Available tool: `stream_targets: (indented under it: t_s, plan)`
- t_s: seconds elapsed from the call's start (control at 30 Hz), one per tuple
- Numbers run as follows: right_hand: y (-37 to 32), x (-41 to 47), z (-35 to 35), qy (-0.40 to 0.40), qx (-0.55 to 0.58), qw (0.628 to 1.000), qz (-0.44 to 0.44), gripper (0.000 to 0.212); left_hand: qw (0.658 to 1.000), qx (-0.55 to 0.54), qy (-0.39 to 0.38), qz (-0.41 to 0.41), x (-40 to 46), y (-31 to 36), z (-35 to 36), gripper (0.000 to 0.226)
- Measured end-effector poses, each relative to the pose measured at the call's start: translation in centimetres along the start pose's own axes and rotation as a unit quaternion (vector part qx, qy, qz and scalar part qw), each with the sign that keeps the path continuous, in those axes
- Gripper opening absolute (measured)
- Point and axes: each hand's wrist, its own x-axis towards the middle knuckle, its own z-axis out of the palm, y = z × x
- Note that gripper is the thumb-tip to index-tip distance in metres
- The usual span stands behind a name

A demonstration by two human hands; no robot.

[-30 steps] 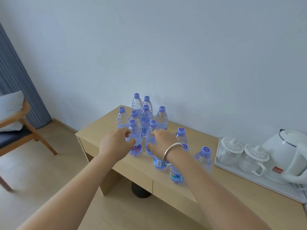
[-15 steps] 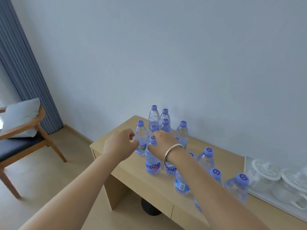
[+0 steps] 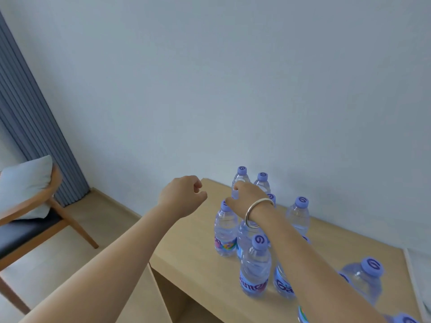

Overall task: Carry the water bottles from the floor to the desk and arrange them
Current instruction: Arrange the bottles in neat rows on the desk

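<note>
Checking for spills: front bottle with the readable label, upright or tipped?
Upright. The front bottle stands on its base on the desk, cap on top, apart from both hands.

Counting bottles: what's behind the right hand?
Behind the right hand, two bottles by the wall show caps; another purple cap peeks out. Anything more is covered.
</note>
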Motion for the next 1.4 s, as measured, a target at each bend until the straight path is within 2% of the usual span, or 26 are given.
stream_targets:
  t_s: [0.17, 0.3, 0.47, 0.57, 0.67, 0.93, 1.03, 1.17, 1.3, 1.4]
  plan:
    - [0.0, 3.5, 1.4, -0.020, -0.002, 0.998, 0.058, 0.019, 0.999, -0.015, -0.037, 0.016, 4.2, -2.0, 1.2, 0.026]
    - [-0.4, 7.2, 1.3, 0.013, 0.012, 0.995, 0.100, 0.015, 0.996, -0.027, -0.070, 0.044, 8.1, -3.7, 2.1, 0.025]
    - [-0.7, 11.6, 1.5, 0.058, 0.026, 0.986, 0.153, 0.025, 0.987, -0.017, -0.121, 0.107, 13.1, -6.3, 2.9, 0.025]
    - [-1.0, 13.6, 1.6, 0.065, 0.008, 0.973, 0.223, 0.025, 0.978, -0.011, -0.151, 0.143, 15.7, -7.8, 3.1, 0.025]
    - [-0.8, 15.2, 2.0, 0.071, 0.021, 0.955, 0.287, 0.017, 0.969, -0.013, -0.179, 0.168, 17.6, -9.2, 3.5, 0.026]
    - [-0.6, 19.4, 3.2, 0.070, 0.007, 0.928, 0.366, 0.019, 0.955, -0.018, -0.231, 0.186, 21.0, -11.2, 6.0, 0.026]
    - [0.2, 20.5, 3.9, 0.065, -0.017, 0.918, 0.391, 0.027, 0.952, -0.023, -0.245, 0.183, 22.0, -11.1, 6.8, 0.026]
    - [1.3, 21.2, 4.6, 0.043, -0.049, 0.917, 0.394, 0.022, 0.946, -0.027, -0.271, 0.178, 22.8, -10.9, 8.1, 0.026]
    - [2.2, 21.6, 4.8, 0.028, -0.029, 0.945, 0.325, 0.031, 0.934, -0.037, -0.315, 0.165, 23.0, -11.1, 10.0, 0.026]
    - [2.3, 21.7, 5.4, 0.050, -0.002, 0.959, 0.279, 0.013, 0.929, -0.049, -0.330, 0.158, 22.9, -11.6, 11.4, 0.029]
